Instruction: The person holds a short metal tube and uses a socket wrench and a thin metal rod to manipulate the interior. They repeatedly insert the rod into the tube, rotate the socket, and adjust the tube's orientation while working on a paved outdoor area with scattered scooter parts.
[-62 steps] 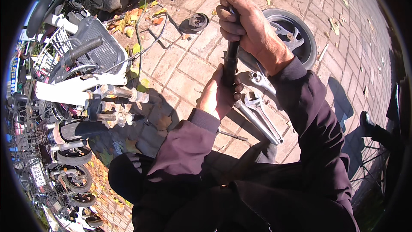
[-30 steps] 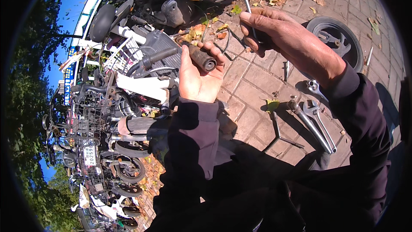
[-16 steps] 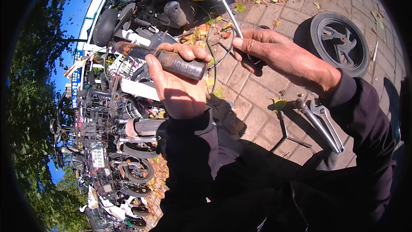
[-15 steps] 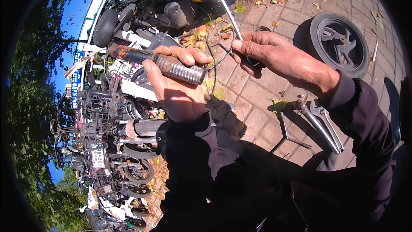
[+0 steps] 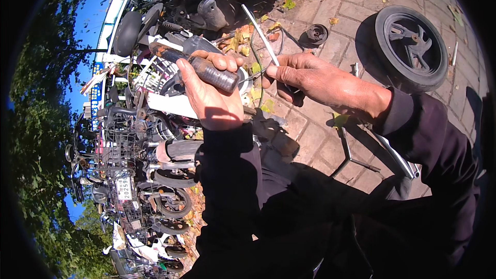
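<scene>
My left hand [image 5: 219, 106] is raised palm-up, its fingers and thumb wrapped round a dark ribbed cylinder [image 5: 213, 74] with a rusty, narrower far end. The cylinder lies tilted across the palm, its near end pointing right. My right hand [image 5: 318, 78] pinches a slim silvery rod [image 5: 260, 32] between thumb and fingers; the rod slants up and to the left. A thin metal shaft [image 5: 253, 76] runs from the right fingers toward the cylinder's near end. Whether shaft and rod are one piece, or the shaft touches the cylinder, I cannot tell.
On the brick paving lie a wheel with a black tyre [image 5: 411, 46], a round black part [image 5: 316, 34], a three-armed wrench [image 5: 349, 152] and a long metal tool [image 5: 395, 155] partly behind my right sleeve. Parked motorbikes and scooters [image 5: 160, 165] crowd the left side.
My right hand has moved left and slightly down, nearer the cylinder, with the rod. The cylinder now tilts more steeply. The round black part shows fully.
</scene>
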{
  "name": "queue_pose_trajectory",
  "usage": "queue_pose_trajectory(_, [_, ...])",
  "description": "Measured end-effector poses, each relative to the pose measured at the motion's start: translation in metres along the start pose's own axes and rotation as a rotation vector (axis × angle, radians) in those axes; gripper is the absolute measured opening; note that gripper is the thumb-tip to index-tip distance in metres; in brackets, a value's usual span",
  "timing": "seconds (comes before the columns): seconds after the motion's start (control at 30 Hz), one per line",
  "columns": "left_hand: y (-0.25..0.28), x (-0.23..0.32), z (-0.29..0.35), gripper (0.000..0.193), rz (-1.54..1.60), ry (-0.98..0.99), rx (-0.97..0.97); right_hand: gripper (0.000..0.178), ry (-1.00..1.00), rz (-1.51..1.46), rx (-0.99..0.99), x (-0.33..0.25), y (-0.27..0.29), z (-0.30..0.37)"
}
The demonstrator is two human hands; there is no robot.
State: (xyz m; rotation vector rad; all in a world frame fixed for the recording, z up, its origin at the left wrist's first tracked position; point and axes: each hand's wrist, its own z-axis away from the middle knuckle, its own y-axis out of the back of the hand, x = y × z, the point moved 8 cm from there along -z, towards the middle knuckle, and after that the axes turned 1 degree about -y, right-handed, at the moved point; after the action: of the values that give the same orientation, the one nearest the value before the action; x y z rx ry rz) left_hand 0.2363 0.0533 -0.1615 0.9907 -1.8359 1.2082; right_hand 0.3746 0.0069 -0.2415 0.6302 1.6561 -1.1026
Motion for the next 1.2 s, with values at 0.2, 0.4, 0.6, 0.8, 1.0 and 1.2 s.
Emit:
queue_pose_trajectory(0.2, [0.019, -0.01, -0.003, 0.044, 0.06, 0.112, 0.052, 0.035, -0.029, 0.101, 0.07, 0.005, -0.01, -0.004])
queue_pose_trajectory(0.4, [0.024, -0.012, -0.005, 0.043, 0.099, 0.135, 0.014, 0.02, 0.005, -0.126, 0.108, 0.006, -0.027, -0.01])
queue_pose_trajectory(0.6, [0.03, -0.016, -0.003, 0.044, 0.109, 0.199, 0.101, 0.029, 0.022, -0.094, 0.108, 0.001, -0.031, -0.008])
queue_pose_trajectory(0.8, [0.029, -0.019, 0.0, 0.042, 0.085, 0.214, 0.136, 0.018, 0.013, -0.193, 0.179, -0.003, -0.029, -0.007])
queue_pose_trajectory(1.0, [0.024, -0.023, 0.003, 0.041, 0.08, 0.221, 0.157, 0.015, 0.135, -0.262, 0.174, 0.001, -0.031, -0.02])
queue_pose_trajectory(1.2, [0.017, -0.027, 0.005, 0.041, 0.096, 0.213, 0.098, 0.012, 0.184, -0.286, 0.228, 0.014, -0.029, -0.031])
